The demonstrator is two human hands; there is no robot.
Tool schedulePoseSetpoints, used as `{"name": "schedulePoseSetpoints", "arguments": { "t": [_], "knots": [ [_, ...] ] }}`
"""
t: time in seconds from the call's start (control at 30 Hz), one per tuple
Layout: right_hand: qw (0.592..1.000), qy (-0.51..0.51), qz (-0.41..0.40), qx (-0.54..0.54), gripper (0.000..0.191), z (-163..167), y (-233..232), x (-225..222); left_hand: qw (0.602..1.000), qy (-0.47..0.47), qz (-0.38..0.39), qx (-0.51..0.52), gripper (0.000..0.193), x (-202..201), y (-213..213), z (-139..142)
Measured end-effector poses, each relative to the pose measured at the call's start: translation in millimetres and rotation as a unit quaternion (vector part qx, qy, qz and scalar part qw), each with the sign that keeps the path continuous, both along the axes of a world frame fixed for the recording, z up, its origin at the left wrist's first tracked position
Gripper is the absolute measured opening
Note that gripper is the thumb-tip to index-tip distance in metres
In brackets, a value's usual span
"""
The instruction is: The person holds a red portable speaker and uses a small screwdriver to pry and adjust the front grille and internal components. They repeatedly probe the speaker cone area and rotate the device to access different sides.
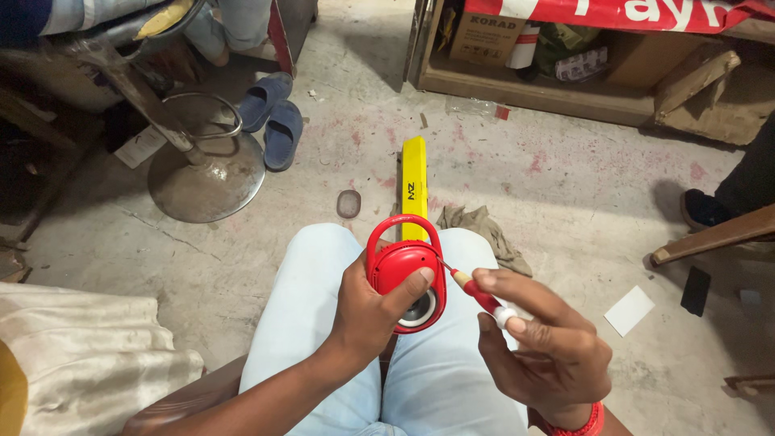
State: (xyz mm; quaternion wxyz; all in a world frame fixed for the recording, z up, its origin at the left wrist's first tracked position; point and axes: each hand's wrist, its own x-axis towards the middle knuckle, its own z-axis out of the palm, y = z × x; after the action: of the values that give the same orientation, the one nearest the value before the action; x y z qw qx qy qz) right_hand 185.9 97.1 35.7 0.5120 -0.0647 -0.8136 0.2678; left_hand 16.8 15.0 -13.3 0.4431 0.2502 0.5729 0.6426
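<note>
Left hand (367, 311) clenched around red round device (401, 270) above lap; right hand (545, 343) grasping red-handled screwdriver (478, 296), tip touching device's right edge.

Dim, even indoor light w/ soft shadows, sharp at centre, slight wide-angle stretch at edges.

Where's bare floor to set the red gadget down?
Bare concrete lies right of the yellow bar, between the rag and the white card. Another bare patch lies between the stool base and the left knee. It is crowded by the slippers and along the shelf.
</note>
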Motion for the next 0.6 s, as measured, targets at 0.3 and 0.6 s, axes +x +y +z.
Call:
{"name": "schedulePoseSetpoints", "arguments": {
  "t": [0.3, 0.6],
  "knots": [
    [0.998, -0.027, -0.046, 0.035, 0.045, -0.2, -2.0, 1.3, 1.0, -0.007, 0.0, 0.014, 0.037, -1.6, 1.0, 1.5],
    [0.999, -0.018, -0.025, 0.032, 0.046, 0.4, -2.0, -0.9, 1.0, -0.005, 0.003, 0.02, 0.038, -0.5, 1.7, 1.0]
  ]
}}
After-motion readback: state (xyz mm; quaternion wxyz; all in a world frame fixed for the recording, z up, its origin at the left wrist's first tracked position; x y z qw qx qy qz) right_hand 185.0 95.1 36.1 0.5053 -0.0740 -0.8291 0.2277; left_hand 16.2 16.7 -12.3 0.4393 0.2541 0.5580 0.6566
